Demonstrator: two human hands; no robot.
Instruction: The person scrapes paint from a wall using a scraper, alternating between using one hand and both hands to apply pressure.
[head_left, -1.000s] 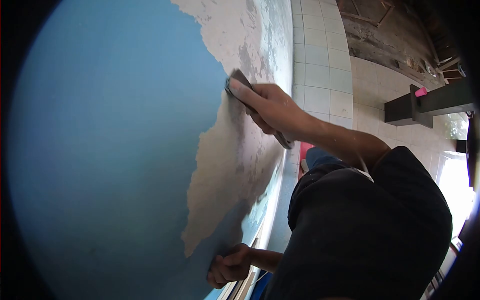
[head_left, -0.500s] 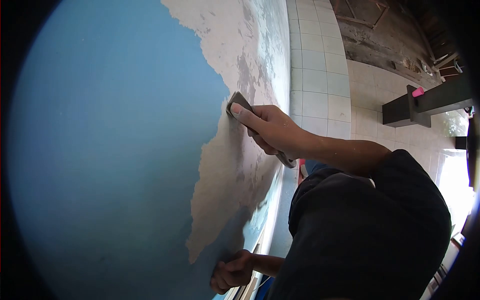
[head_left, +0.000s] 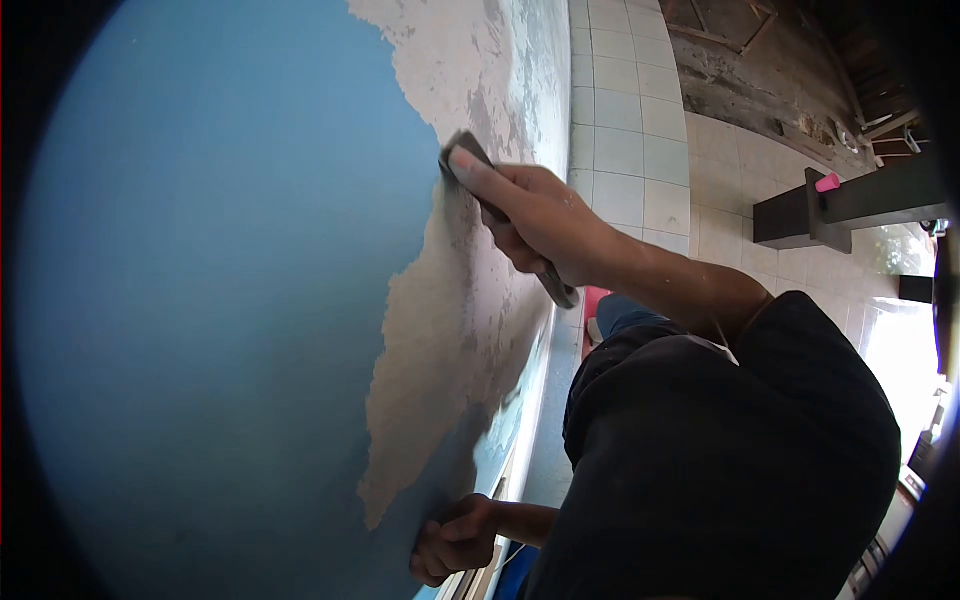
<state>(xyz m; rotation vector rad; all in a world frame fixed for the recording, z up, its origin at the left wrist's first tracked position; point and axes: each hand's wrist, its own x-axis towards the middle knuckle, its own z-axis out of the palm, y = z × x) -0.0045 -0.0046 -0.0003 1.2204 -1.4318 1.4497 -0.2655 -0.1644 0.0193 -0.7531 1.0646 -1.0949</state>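
Observation:
My right hand [head_left: 535, 215] is closed round a long, flat grey-brown tool [head_left: 559, 288], its thumb pressed on the far end. That end lies at the ragged border between the blue paint [head_left: 230, 240] and the pale bare patch [head_left: 425, 330] of the wall. Lower in the frame, my left hand [head_left: 458, 538] is curled into a fist beside the blue wall surface, and nothing shows in it.
Pale floor tiles [head_left: 620, 150] run alongside the wall. A pink cup [head_left: 827, 183] stands on a dark structure [head_left: 885, 200] at the right. Something red [head_left: 594, 300] shows beside my clothing. Slats or strips lie near my left hand.
My right hand and the tool have moved up and slightly left in the frame. The whole view has shifted a little. My left hand stays curled by the wall.

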